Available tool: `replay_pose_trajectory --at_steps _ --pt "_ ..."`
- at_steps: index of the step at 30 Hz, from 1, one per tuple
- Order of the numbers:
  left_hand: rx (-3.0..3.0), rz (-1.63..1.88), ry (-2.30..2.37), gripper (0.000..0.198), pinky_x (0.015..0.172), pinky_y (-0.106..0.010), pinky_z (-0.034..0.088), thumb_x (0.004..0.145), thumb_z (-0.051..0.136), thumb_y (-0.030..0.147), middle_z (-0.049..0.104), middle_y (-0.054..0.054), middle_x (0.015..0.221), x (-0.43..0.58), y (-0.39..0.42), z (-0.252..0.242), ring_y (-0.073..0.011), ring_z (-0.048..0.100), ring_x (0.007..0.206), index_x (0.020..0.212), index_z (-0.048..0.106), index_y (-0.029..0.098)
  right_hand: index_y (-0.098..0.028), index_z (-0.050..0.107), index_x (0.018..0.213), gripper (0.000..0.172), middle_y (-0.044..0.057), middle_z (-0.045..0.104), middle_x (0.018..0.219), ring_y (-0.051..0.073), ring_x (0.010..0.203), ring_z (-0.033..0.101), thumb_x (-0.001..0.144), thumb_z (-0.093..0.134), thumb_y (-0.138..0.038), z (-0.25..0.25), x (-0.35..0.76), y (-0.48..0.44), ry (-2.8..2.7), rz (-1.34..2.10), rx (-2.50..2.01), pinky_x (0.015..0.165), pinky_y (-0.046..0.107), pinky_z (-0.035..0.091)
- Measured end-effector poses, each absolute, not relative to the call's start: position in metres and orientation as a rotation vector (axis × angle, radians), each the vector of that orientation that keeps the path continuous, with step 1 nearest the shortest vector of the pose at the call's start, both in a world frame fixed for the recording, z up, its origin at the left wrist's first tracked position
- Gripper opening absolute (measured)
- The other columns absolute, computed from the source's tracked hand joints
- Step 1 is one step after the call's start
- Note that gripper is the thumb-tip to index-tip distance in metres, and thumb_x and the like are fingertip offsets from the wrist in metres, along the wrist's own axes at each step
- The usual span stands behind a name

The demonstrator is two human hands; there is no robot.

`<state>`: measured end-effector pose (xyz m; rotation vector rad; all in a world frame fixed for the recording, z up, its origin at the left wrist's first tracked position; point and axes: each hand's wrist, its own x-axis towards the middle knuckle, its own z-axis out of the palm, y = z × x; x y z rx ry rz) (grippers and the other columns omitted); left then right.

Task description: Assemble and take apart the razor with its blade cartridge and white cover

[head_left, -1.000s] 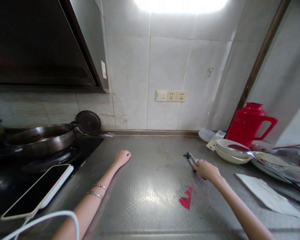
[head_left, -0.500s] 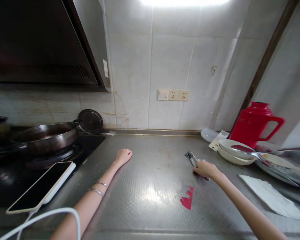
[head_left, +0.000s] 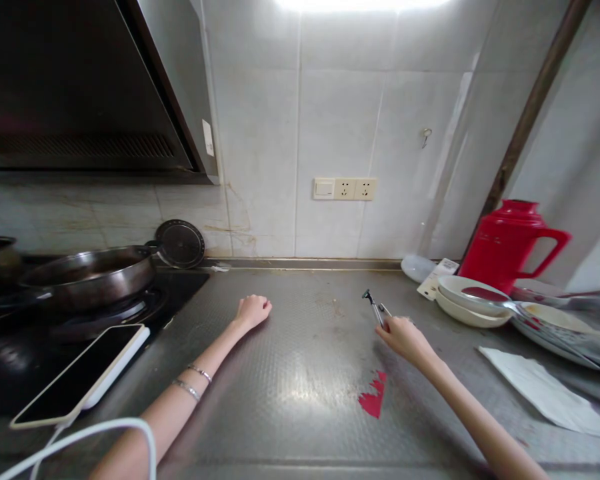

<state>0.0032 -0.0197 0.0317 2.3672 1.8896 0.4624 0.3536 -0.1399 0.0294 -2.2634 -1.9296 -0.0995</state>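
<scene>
My right hand is closed around the silver handle of a razor, just above the steel counter. Its dark head points away, up and to the left. A second slim metal piece sticks out beside the handle; the fingers hide the rest. My left hand rests on the counter as a loose fist, with nothing showing in it. Nearer me than the right hand, a torn red scrap lies flat on the counter.
At left, a pan sits on the stove, with a phone and its white cable in front. Stacked bowls, a red thermos jug, a white card and a white napkin stand or lie at right.
My right hand has shifted slightly left and away from me, and the razor's head has come up, apart from the other metal piece. My left hand has moved slightly right.
</scene>
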Motion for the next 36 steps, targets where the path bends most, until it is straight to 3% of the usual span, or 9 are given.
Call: replay_pose_trajectory --at_steps 4,7,10,13,19,22,27,36 --pt "2.258 0.398 1.667 0.038 0.061 -0.026 0.041 0.079 0.04 0.037 0.067 -0.011 0.073 0.044 -0.028 0.04 -0.0183 0.06 0.069 0.068 0.068 0.013 -0.015 0.06 0.065 0.034 0.013 0.066 0.07 0.022 0.067 0.064 0.084 0.038 -0.031 0.041 0.306 -0.143 -2.009 -0.197 -2.158 0.053 0.025 0.033" --pt "2.175 0.346 1.435 0.044 0.05 -0.019 0.038 0.082 0.034 0.043 0.066 -0.005 0.068 0.071 -0.04 0.045 -0.0094 0.054 0.052 0.08 0.068 0.015 -0.014 0.062 0.072 0.033 0.014 0.067 0.072 0.023 0.067 0.065 0.085 0.036 -0.03 0.046 0.271 -0.147 -2.085 -0.277 -2.084 0.053 0.025 0.035" --pt "2.01 0.365 1.224 0.058 0.043 -0.019 0.032 0.079 0.032 0.058 0.061 -0.003 0.062 0.089 -0.054 0.044 -0.0068 0.045 0.043 0.085 0.067 0.012 -0.014 0.062 0.076 0.03 0.013 0.067 0.072 0.022 0.067 0.065 0.085 0.037 -0.027 0.048 0.245 -0.152 -2.157 -0.288 -2.022 0.053 0.024 0.038" --pt "1.889 0.506 1.145 0.061 0.041 -0.02 0.028 0.072 0.038 0.065 0.052 0.0 0.05 0.099 -0.062 0.037 -0.0065 0.038 0.039 0.076 0.064 0.009 -0.013 0.062 0.079 0.03 0.013 0.067 0.071 0.023 0.067 0.066 0.086 0.036 -0.025 0.049 0.229 -0.156 -2.209 -0.288 -1.969 0.054 0.024 0.04" --pt "2.127 0.62 1.329 0.046 0.046 -0.022 0.025 0.073 0.045 0.051 0.037 0.003 0.04 0.105 -0.058 0.022 -0.0086 0.038 0.044 0.048 0.053 0.013 -0.013 0.061 0.081 0.027 0.012 0.067 0.071 0.023 0.068 0.066 0.087 0.037 -0.023 0.048 0.213 -0.157 -2.272 -0.318 -1.939 0.055 0.024 0.043" --pt "2.185 0.586 1.407 0.045 0.046 -0.022 0.023 0.077 0.04 0.045 0.033 0.004 0.042 0.106 -0.056 0.021 -0.0084 0.036 0.045 0.048 0.051 0.013 -0.013 0.06 0.085 0.027 0.013 0.067 0.073 0.023 0.069 0.066 0.088 0.035 -0.022 0.049 0.206 -0.155 -2.271 -0.32 -1.948 0.056 0.025 0.044" --pt "2.194 0.433 1.45 0.04 0.047 -0.02 0.027 0.081 0.036 0.038 0.039 0.003 0.044 0.097 -0.048 0.031 -0.0087 0.04 0.047 0.054 0.053 0.013 -0.014 0.059 0.087 0.031 0.013 0.067 0.074 0.023 0.07 0.066 0.09 0.033 -0.03 0.052 0.204 -0.156 -2.255 -0.336 -1.93 0.056 0.025 0.043" --pt "2.192 -0.002 1.611 0.024 0.041 -0.019 0.031 0.072 0.05 0.027 0.041 0.003 0.037 0.041 -0.007 0.05 -0.0083 0.039 0.036 0.053 0.054 0.013 -0.016 0.059 0.075 0.034 0.011 0.066 0.075 0.022 0.072 0.065 0.088 0.032 -0.032 0.037 0.298 -0.162 -2.033 -0.285 -2.192 0.057 0.026 0.038"
